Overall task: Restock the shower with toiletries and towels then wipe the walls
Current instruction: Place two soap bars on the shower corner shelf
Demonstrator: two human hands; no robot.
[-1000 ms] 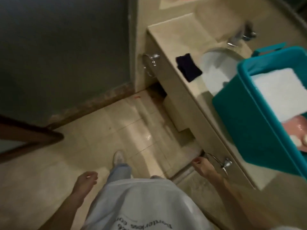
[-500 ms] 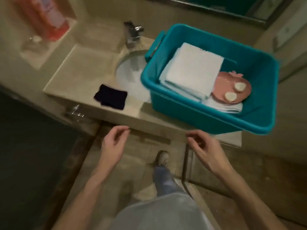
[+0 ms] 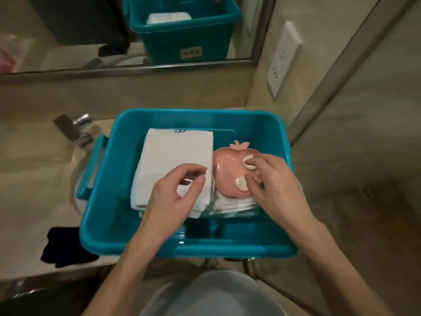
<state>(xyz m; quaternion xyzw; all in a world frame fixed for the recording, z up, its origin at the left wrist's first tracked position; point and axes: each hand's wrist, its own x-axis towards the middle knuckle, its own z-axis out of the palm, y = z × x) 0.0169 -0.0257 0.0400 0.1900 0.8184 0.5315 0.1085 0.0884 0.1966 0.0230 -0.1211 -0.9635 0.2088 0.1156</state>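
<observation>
Folded white towels (image 3: 175,156) are stacked flat in a teal tub (image 3: 205,250) beneath the left hand (image 3: 176,197), and beside them a pink apple-shaped dish (image 3: 226,166) is set, its two pale round soaps (image 3: 241,185) touched by the right hand (image 3: 276,190).

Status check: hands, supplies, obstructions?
Left hand loosely curled over folded white towel, holding nothing. Right hand fingertips on two round white soaps in pink apple-shaped dish, grip unclear. All inside teal plastic tub; nothing blocking.
</observation>
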